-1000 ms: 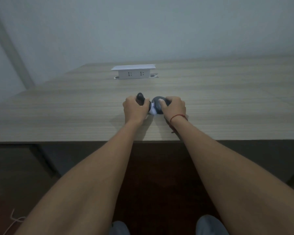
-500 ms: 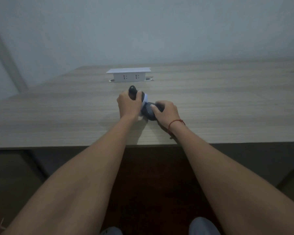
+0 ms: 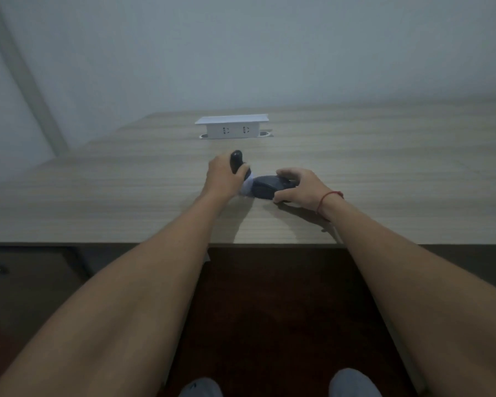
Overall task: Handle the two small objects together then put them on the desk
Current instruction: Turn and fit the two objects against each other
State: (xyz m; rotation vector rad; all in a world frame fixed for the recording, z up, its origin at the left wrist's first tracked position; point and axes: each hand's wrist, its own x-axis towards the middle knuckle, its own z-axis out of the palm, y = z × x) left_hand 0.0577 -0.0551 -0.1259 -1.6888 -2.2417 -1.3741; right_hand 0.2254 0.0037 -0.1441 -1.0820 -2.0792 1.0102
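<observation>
Dark handle [image 3: 236, 161] sits clenched in my left grip [image 3: 224, 176]; my right grip [image 3: 298, 186] clasps the dark rounded piece [image 3: 265, 187] just beside it, low on the wooden surface [image 3: 126, 196].

Both my forearms stretched forward, bare. My left hand [image 3: 224, 174] fisted, thumb wrapped over, wrist straight. My right hand [image 3: 299, 186] low, palm down, fingers curled in, thumb tucked under.

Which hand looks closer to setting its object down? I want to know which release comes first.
Probably the right hand: its dark rounded object lies low at the desk. The left hand grips its black object upright, higher.
</observation>
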